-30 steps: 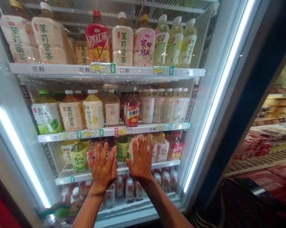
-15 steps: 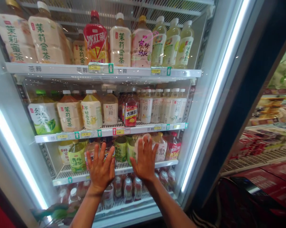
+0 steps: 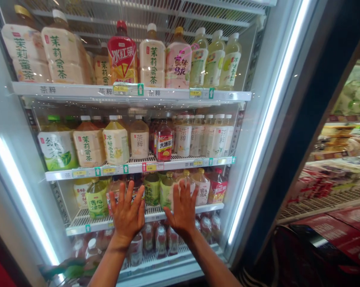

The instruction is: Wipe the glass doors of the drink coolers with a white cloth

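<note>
My left hand (image 3: pixel 127 217) is raised, back toward me, its fingers stretched upward and holding nothing. Level with it, my right hand (image 3: pixel 182 211) is open too, thumb spread to the left. Both are in front of the third shelf of a lit drinks cooler; I cannot tell whether they touch anything. Left of my left hand stands a bottle of green tea (image 3: pixel 97 201). Between the hands shows another green-labelled bottle (image 3: pixel 152 189). Right of my right hand are a yellow-capped bottle (image 3: pixel 202 189) and a red-capped bottle (image 3: pixel 218 187).
Higher shelves hold large tea bottles, among them a red iced tea bottle (image 3: pixel 122 57) and a small dark red bottle (image 3: pixel 164 141). Small bottles (image 3: pixel 161 241) line the bottom. Bright light strips (image 3: pixel 269 115) edge the cooler. Packaged goods (image 3: pixel 323 179) fill a rack at right.
The view has shifted slightly, showing the top shelf a little lower. My right hand's fingertips sit somewhat lower; a pale patch over its fingers is gone. My left hand has hardly moved.
</note>
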Action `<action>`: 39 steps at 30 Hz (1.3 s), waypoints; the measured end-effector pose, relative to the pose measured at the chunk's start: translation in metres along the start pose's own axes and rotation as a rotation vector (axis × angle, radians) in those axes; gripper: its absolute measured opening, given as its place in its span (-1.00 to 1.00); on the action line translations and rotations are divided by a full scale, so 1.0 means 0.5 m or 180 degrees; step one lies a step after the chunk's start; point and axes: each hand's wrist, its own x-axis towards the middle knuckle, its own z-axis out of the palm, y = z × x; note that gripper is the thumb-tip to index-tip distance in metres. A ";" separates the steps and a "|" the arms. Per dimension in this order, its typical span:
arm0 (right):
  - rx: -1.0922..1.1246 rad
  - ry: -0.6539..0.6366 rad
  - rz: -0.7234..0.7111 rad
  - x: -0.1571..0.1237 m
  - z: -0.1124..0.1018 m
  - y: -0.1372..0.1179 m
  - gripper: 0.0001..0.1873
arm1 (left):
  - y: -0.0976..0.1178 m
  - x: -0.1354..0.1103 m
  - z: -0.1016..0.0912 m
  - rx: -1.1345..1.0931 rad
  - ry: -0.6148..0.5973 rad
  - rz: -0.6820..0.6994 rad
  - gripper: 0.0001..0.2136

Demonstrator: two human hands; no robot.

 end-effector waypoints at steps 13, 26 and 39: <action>-0.0120 -0.0155 -0.0395 0.001 -0.010 0.001 -0.09 | -0.002 0.000 -0.005 -0.0036 -0.0098 0.0039 -0.32; -0.0006 -0.0239 -0.1468 0.157 -0.031 -0.014 -0.01 | -0.082 0.068 -0.082 0.0089 -0.0377 0.0111 -0.32; 0.0021 -0.0243 -0.1463 0.329 -0.052 -0.061 0.09 | -0.119 0.123 -0.084 0.0100 -0.0310 -0.0024 -0.32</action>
